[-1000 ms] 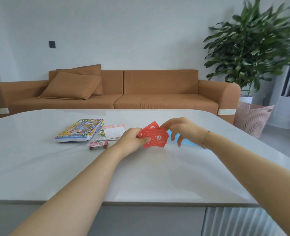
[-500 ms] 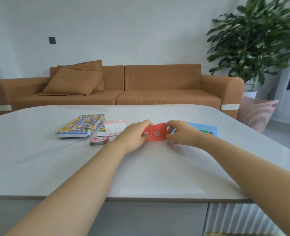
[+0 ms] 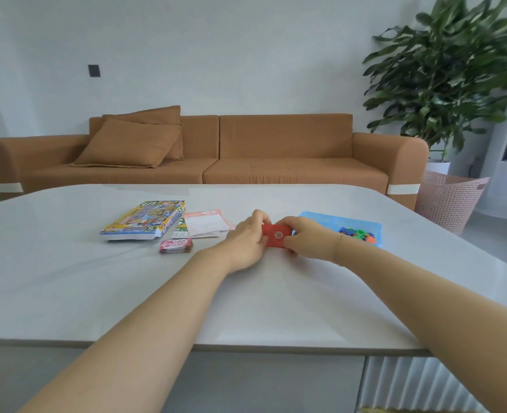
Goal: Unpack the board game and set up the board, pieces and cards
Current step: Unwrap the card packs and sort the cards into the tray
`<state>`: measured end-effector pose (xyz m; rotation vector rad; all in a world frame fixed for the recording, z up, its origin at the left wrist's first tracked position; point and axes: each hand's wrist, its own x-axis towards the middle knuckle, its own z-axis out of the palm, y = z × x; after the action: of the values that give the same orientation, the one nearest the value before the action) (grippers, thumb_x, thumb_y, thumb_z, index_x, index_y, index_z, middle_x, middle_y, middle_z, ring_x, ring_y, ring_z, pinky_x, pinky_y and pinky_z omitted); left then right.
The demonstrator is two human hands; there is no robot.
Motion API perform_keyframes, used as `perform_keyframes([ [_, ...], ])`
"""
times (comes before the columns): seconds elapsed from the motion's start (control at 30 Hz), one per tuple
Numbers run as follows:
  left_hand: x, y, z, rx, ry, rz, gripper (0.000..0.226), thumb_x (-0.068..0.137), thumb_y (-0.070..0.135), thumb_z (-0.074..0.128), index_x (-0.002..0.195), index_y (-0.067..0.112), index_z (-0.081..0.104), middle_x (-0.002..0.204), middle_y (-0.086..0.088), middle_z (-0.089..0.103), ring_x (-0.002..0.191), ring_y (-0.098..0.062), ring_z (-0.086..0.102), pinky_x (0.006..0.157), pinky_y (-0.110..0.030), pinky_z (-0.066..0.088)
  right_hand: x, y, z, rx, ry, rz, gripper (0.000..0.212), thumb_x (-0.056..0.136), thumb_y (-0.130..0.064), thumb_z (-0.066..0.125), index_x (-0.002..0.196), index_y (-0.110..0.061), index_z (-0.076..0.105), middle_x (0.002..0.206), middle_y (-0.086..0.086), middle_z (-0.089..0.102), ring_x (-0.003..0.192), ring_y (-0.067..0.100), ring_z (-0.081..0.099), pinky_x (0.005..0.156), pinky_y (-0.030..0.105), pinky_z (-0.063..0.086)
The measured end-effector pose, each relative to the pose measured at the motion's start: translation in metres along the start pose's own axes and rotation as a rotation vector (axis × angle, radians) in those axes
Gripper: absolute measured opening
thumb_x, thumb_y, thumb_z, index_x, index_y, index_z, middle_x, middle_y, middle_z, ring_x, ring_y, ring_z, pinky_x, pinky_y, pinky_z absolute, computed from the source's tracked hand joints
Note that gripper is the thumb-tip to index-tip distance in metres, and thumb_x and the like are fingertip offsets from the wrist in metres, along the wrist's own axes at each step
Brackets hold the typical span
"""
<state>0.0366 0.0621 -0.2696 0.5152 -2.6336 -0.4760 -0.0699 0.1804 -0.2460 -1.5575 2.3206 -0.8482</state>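
A squared-up stack of red cards (image 3: 276,235) sits low over the white table (image 3: 67,278), held from both ends. My left hand (image 3: 246,242) grips its left edge and my right hand (image 3: 305,238) grips its right edge. The colourful game box (image 3: 143,219) lies at the left. Beside it are paper sheets (image 3: 206,223), and a small pink card deck (image 3: 176,245) lies in front of them. Behind my right wrist stands a blue tray (image 3: 362,226) with several coloured plastic pieces (image 3: 358,234).
Beyond the table stands a brown sofa (image 3: 216,156) with cushions. A large potted plant (image 3: 454,73) and a pink mesh basket (image 3: 448,198) are at the right. The table's near edge (image 3: 246,347) runs across the lower view.
The red cards were fanned out a second ago; both hands have gathered them into one neat stack and lowered it toward the table. The view has shifted, showing the blue tray.
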Motion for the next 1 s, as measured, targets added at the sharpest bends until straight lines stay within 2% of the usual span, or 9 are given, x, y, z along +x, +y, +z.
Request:
perform_keyframes([
  [0.13, -0.003, -0.004, -0.005, -0.074, 0.054, -0.015, 0.013, 0.098, 0.011, 0.042, 0.112, 0.012, 0.042, 0.109, -0.007, 0.053, 0.093, -0.019, 0.048, 0.077, -0.028, 0.034, 0.007, 0.000, -0.001, 0.067, 0.054, 0.073, 0.039, 0.088, -0.006, 0.047, 0.126, -0.011, 0.048, 0.103, 0.009, 0.058, 0.073, 0.020, 0.056, 0.077, 0.029, 0.047],
  [0.23, -0.003, -0.006, -0.005, -0.091, 0.066, -0.043, 0.021, 0.098, 0.012, 0.043, 0.119, 0.011, 0.045, 0.112, -0.006, 0.054, 0.092, -0.017, 0.046, 0.077, -0.025, 0.032, 0.010, -0.001, 0.002, 0.101, 0.052, 0.113, 0.027, 0.084, -0.002, 0.043, 0.105, -0.004, 0.060, 0.085, 0.012, 0.062, 0.071, 0.022, 0.057, 0.073, 0.029, 0.047],
  [0.33, -0.002, -0.006, -0.003, -0.109, 0.060, -0.065, 0.028, 0.098, 0.012, 0.043, 0.126, 0.011, 0.042, 0.118, -0.006, 0.052, 0.098, -0.019, 0.049, 0.081, -0.025, 0.034, 0.013, -0.004, 0.005, 0.119, -0.003, 0.153, 0.021, 0.082, 0.000, 0.040, 0.091, -0.005, 0.058, 0.077, 0.010, 0.057, 0.074, 0.024, 0.053, 0.071, 0.030, 0.042],
  [0.43, -0.001, -0.006, -0.001, -0.078, 0.053, -0.049, 0.023, 0.097, 0.010, 0.044, 0.120, 0.008, 0.047, 0.122, -0.011, 0.052, 0.110, -0.024, 0.052, 0.088, -0.027, 0.038, 0.014, -0.003, 0.003, 0.213, 0.024, 0.168, 0.025, 0.084, 0.001, 0.044, 0.103, -0.002, 0.059, 0.082, 0.013, 0.059, 0.071, 0.023, 0.054, 0.072, 0.030, 0.044],
  [0.53, -0.002, -0.005, -0.003, -0.023, 0.035, -0.052, 0.023, 0.097, 0.011, 0.044, 0.119, 0.007, 0.048, 0.123, -0.013, 0.050, 0.113, -0.026, 0.049, 0.092, -0.029, 0.036, 0.011, -0.002, 0.003, 0.227, 0.133, 0.145, 0.020, 0.088, -0.005, 0.054, 0.106, -0.013, 0.056, 0.089, 0.010, 0.063, 0.062, 0.016, 0.057, 0.065, 0.024, 0.048],
  [0.67, -0.009, -0.002, -0.018, -0.125, 0.034, -0.099, 0.023, 0.096, 0.008, 0.045, 0.117, 0.012, 0.049, 0.115, -0.007, 0.054, 0.097, -0.020, 0.051, 0.078, -0.026, 0.036, 0.012, -0.009, 0.002, 0.193, 0.195, 0.089, 0.007, 0.084, -0.009, 0.062, 0.088, -0.007, 0.068, 0.077, 0.009, 0.065, 0.063, 0.017, 0.057, 0.079, 0.035, 0.053],
  [0.8, -0.029, -0.009, -0.055, -0.240, 0.030, -0.196, 0.023, 0.088, 0.004, 0.048, 0.105, 0.021, 0.051, 0.100, -0.001, 0.057, 0.079, -0.016, 0.051, 0.061, -0.027, 0.039, 0.014, -0.038, 0.002, 0.311, 0.108, 0.066, 0.009, 0.083, -0.008, 0.067, 0.090, -0.004, 0.071, 0.079, 0.012, 0.067, 0.063, 0.018, 0.061, 0.080, 0.032, 0.056],
  [0.9, -0.048, -0.020, -0.094, -0.239, -0.073, -0.310, 0.019, 0.084, 0.004, 0.054, 0.094, 0.020, 0.058, 0.094, -0.001, 0.061, 0.063, -0.014, 0.052, 0.055, -0.025, 0.042, 0.013, -0.066, 0.012, 0.410, -0.011, 0.086, 0.010, 0.081, -0.004, 0.070, 0.090, -0.004, 0.069, 0.075, 0.011, 0.068, 0.060, 0.015, 0.065, 0.067, 0.020, 0.057],
  [1.0, -0.066, -0.039, -0.123, -0.231, -0.213, -0.405, 0.015, 0.084, 0.001, 0.062, 0.091, 0.015, 0.062, 0.094, -0.008, 0.062, 0.068, -0.017, 0.059, 0.062, -0.026, 0.052, 0.011, -0.093, 0.032, 0.490, -0.130, 0.100, 0.009, 0.080, 0.001, 0.070, 0.083, -0.004, 0.064, 0.068, 0.010, 0.065, 0.047, 0.009, 0.063, 0.048, 0.013, 0.050],
])
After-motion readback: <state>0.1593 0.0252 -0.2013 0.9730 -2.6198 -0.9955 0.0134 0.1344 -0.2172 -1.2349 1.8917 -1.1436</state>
